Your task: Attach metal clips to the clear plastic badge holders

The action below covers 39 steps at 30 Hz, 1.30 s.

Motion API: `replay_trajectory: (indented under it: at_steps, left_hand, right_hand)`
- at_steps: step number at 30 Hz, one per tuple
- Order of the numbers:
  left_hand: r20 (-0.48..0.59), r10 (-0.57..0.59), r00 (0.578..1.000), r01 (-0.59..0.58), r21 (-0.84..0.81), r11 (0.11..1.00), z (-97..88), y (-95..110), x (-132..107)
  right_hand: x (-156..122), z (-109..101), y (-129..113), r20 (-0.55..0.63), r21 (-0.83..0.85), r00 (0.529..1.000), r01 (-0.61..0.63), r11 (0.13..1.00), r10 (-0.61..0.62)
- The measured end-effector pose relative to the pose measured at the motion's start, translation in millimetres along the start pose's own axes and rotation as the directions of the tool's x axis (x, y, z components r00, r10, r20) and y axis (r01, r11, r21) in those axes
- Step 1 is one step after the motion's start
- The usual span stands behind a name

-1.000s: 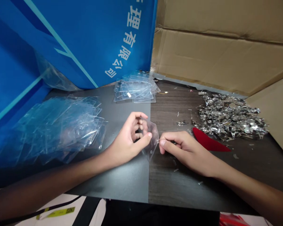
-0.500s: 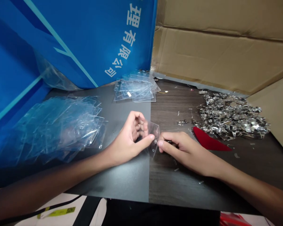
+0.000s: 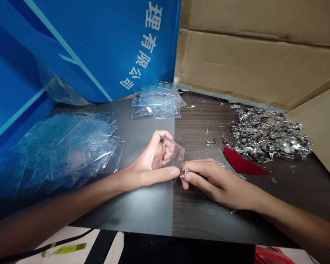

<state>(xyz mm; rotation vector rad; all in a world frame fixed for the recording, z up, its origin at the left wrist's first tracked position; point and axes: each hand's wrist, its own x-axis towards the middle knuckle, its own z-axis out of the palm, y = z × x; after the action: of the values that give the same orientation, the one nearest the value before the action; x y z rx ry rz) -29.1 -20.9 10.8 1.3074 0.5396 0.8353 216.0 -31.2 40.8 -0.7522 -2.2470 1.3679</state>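
A clear plastic badge holder (image 3: pixel 177 155) with small punched holes is pinched in my left hand (image 3: pixel 154 161), thumb on its near face and fingers curled behind. Close against its right edge, my right hand (image 3: pixel 209 179) grips a small metal badge clip (image 3: pixel 184 171) between thumb and forefinger. The clip touches or nearly touches the holder's edge; which of the two I cannot tell. Part of the clip is hidden by my fingers. To the right lies a heap of shiny metal clips (image 3: pixel 266 134), with a single clip (image 3: pixel 211 142) apart from it.
Loose clear holders (image 3: pixel 71 146) are piled at left, and a smaller stack of holders (image 3: pixel 156 101) lies at the back. A red pointed piece (image 3: pixel 243 161) sits by the clips. A blue panel (image 3: pixel 99 44) and cardboard (image 3: pixel 250 55) wall the table's back.
My left hand has tilted the badge holder so more of it shows, its thumb straighter. The metal clip in my right hand now shows more clearly at the holder's edge.
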Motion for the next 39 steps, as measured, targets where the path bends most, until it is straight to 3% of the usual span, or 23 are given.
replay_trajectory:
  at_steps: [4,13,19,39]
  left_hand:
    - [-0.016,0.005,1.000,-0.004,0.061,0.998,2.4,1,3]
    - [-0.133,-0.019,0.991,0.039,0.154,0.987,9.4,9,3]
    - [-0.216,0.064,0.974,-0.003,0.274,0.962,10.4,6,2]
    - [-0.255,0.096,0.962,-0.008,0.325,0.946,14.9,8,3]
  right_hand:
    - [0,0,1,0.018,-0.023,0.999,0.050,0.999,-0.049]
    - [-1,3,-1,0.014,-0.028,0.999,0.037,0.999,-0.037]
    - [-2,3,3,-0.020,-0.108,0.999,0.042,0.993,-0.044]
    - [2,3,4,-0.100,-0.118,0.992,0.062,0.991,-0.074]
